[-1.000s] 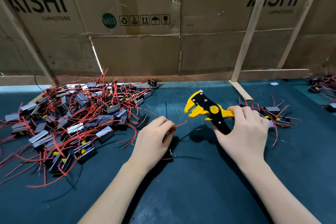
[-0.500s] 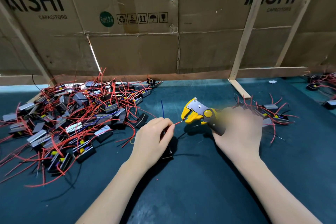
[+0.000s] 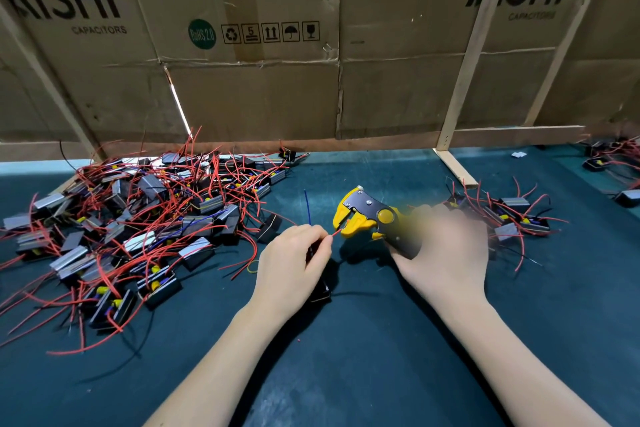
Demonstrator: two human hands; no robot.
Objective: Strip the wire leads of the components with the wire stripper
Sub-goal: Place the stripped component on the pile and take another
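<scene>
Change: a second ago the wire stripper [image 3: 363, 218] was held up and apart from the red lead [image 3: 336, 232]; it has since swung down and left, and its yellow jaws now sit right at the lead's tip, mid-frame.
Meaning: the lead looks fed into the mouth or about to enter; I judge the squeeze that cuts and pulls the sleeve is the next step, not yet done.
Left hand [image 3: 291, 263]: fingers curled, thumb and forefinger pinching the red lead just short of its end; a thin blue lead [image 3: 307, 206] stands up behind the knuckles.
Component [image 3: 320, 289]: small black block, mostly hidden under the left hand, at centre frame.
Right hand [image 3: 446, 253]: blurred by motion, wrapped round the stripper's handles; how hard it squeezes I cannot tell.
Stripper: hard yellow plastic beak, flat black metal side plate, round yellow pivot button.
Unstripped pile [image 3: 131, 225]: left of frame, boxy black parts with dull grey metal faces, tangled springy red wires.
Small pile [image 3: 512, 215]: right of frame, the same parts, fewer.
Table [image 3: 381, 357]: dark teal mat, matte, slightly scuffed.
Backdrop: creased brown cardboard [image 3: 259, 87] across the top, braced by pale wood strips [image 3: 467, 62].
</scene>
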